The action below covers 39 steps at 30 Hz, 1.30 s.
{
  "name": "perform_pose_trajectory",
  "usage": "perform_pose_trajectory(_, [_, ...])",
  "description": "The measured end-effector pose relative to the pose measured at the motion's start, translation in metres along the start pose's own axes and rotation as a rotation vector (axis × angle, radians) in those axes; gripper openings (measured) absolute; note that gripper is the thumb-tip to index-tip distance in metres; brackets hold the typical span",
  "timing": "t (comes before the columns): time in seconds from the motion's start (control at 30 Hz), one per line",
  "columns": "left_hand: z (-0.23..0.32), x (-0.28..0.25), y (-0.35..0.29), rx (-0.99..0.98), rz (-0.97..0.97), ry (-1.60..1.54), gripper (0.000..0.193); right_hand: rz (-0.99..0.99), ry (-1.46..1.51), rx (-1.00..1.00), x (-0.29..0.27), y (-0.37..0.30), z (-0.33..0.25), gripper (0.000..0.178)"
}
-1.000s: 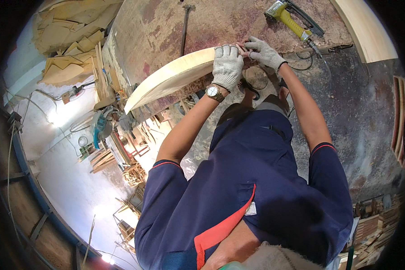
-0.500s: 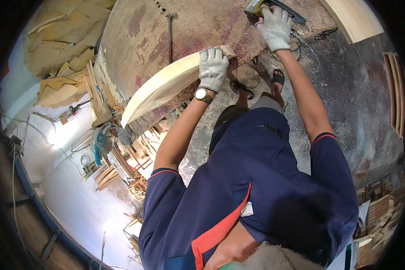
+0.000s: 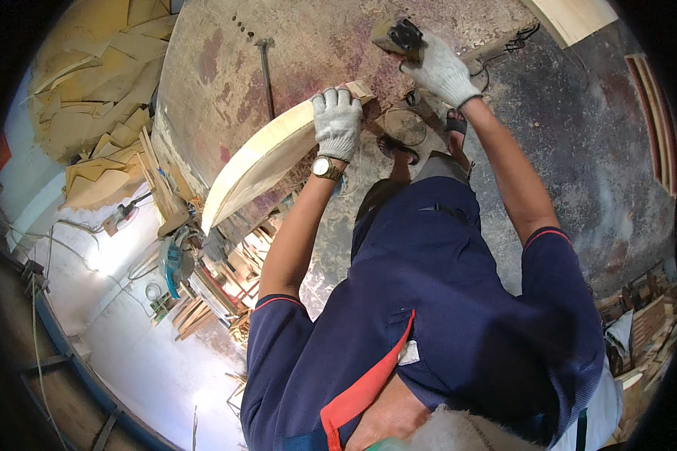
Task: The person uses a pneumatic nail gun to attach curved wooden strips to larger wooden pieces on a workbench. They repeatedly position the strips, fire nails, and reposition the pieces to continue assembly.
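Note:
My left hand (image 3: 337, 122), in a light grey knit glove, grips a curved, pale wooden piece (image 3: 262, 154) near its far right end, fingers over the top edge. The piece stands on its edge on a worn, stained work table (image 3: 203, 83) and arcs down to the left. Farther right, my gloved right hand (image 3: 442, 74) is wrapped round a nail gun (image 3: 399, 37) with a dark and yellowish body. The nail gun is held above the table, apart from the wooden piece. Its handle is mostly hidden by the glove.
A metal bar (image 3: 266, 79) lies on the table. Another pale curved board (image 3: 575, 19) is at the far right. Curved strips (image 3: 654, 124) lie on the floor at right. Thin sheet offcuts (image 3: 98, 90) pile up at left, near a blue-green power saw (image 3: 173, 264) and scrap wood.
My right hand has swung the nail gun left, nearer the wooden piece, and turned it. My left hand and the wooden piece have shifted slightly left in view.

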<state>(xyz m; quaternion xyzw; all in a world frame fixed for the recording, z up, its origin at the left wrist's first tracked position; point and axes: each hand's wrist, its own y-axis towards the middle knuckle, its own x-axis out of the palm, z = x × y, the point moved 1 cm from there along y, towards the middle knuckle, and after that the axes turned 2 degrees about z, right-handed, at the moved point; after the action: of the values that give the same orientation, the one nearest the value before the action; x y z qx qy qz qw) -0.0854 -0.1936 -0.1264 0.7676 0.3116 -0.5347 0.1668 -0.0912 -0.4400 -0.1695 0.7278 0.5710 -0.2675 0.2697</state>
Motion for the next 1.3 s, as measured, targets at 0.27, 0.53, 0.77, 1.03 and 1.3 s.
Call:
perform_pose_trajectory(0.27, [0.001, -0.003, 0.000, -0.018, -0.055, -0.016, 0.023, -0.581, 1.069, 0.482, 0.010, -0.032, 0.004, 0.031])
perform_pose_trajectory(0.53, [0.001, -0.006, 0.001, -0.008, 0.022, -0.004, 0.024, -0.642, 1.051, 0.524, 0.036, -0.032, 0.006, 0.030])
perform_pose_trajectory(0.77, [0.001, -0.005, 0.000, -0.012, 0.040, 0.003, 0.022, -0.598, 1.061, 0.544, 0.039, -0.023, 0.006, 0.028])
perform_pose_trajectory(1.03, [0.003, 0.002, 0.001, -0.096, 0.013, -0.020, 0.023, -0.655, 1.093, 0.528, 0.047, -0.009, 0.008, 0.028])
perform_pose_trajectory(1.3, [0.002, 0.001, 0.002, -0.084, 0.066, -0.023, 0.019, -0.684, 1.104, 0.507, 0.055, -0.018, 0.019, 0.030])
